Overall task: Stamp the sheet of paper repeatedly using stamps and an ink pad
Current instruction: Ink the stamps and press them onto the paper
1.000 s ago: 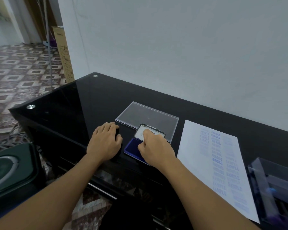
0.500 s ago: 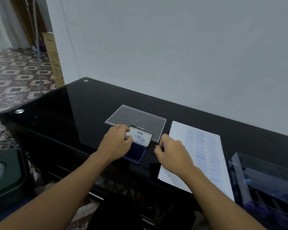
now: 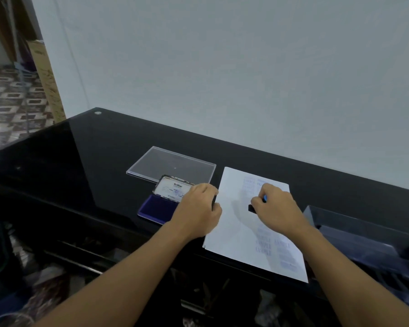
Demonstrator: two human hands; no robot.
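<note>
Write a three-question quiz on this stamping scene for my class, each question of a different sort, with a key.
1. True or false: the ink pad lies open on the table.
2. The right hand holds a stamp over which thing? A the sheet of paper; B the ink pad; C the clear lid.
3. Fill in: seen from the person, the ink pad lies to the ___ of the sheet of paper.

Key: 1 true; 2 A; 3 left.
</note>
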